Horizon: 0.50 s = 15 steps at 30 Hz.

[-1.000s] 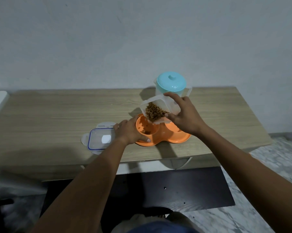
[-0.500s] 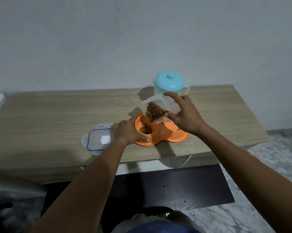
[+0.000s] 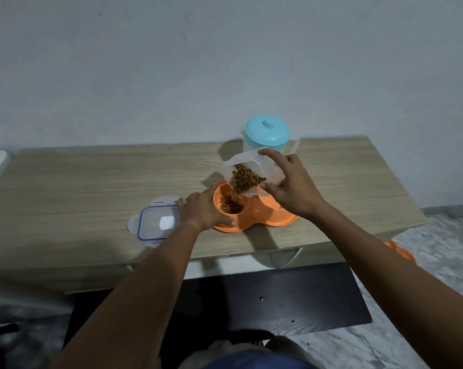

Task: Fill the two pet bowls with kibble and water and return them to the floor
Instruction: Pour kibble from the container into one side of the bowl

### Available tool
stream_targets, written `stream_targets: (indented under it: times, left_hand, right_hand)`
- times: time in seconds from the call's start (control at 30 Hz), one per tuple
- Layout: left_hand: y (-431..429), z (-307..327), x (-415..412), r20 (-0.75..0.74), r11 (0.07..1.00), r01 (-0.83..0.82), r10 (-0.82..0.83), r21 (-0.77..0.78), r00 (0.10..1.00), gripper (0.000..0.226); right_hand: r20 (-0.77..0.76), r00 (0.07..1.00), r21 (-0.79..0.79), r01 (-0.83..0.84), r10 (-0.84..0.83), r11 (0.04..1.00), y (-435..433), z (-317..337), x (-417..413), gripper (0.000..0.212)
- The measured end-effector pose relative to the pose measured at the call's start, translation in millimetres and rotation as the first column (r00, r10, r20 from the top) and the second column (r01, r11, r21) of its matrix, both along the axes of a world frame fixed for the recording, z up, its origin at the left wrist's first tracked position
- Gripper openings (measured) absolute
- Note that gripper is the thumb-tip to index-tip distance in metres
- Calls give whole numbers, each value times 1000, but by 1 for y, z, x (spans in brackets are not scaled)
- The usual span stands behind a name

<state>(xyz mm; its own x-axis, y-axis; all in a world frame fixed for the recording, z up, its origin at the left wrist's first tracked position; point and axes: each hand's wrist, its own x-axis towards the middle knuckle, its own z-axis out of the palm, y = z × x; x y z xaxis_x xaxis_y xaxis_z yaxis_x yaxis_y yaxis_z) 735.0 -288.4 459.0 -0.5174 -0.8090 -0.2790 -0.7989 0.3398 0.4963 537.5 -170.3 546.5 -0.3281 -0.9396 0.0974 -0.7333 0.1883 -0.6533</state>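
An orange double pet bowl (image 3: pixel 265 221) sits on the wooden table (image 3: pixel 91 182). My right hand (image 3: pixel 291 190) grips a clear plastic container (image 3: pixel 251 171) tilted over the bowl's left cup, and brown kibble (image 3: pixel 242 181) streams from it into a small heap (image 3: pixel 230 205) in that cup. My left hand (image 3: pixel 203 211) holds the bowl's left rim, thumb on the front edge. The right cup is mostly hidden behind my right hand. A clear pitcher with a turquoise lid (image 3: pixel 267 133) stands just behind the container.
The container's clear lid with a blue seal (image 3: pixel 155 222) lies flat left of the bowl, by my left hand. Another orange bowl (image 3: pixel 401 251) shows on the marble floor at right, partly behind my right arm. A dark panel (image 3: pixel 278 296) lies below the table's front edge.
The container has tipped further and kibble now pours in a stream. The heap in the left cup has grown. My left hand stays on the rim.
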Motion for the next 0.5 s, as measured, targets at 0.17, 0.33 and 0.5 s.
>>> stream_targets:
  times: [0.17,0.33,0.5]
  left_hand:
    - [2,3,-1,-5,1000,5,-5,-4,1000,115]
    - [1,2,-1,-6,1000,-10,10,13,1000,118]
    - [4,2,-3,-36,999,-29,29,19,999,114]
  right_hand:
    - [62,997,-1,38,-38,999,2,-1,0,66]
    - [286,949,-41,148,-131,988,2,-6,-7,66]
    - [637,743,-38,295,-204,955,-9,-14,-4,63]
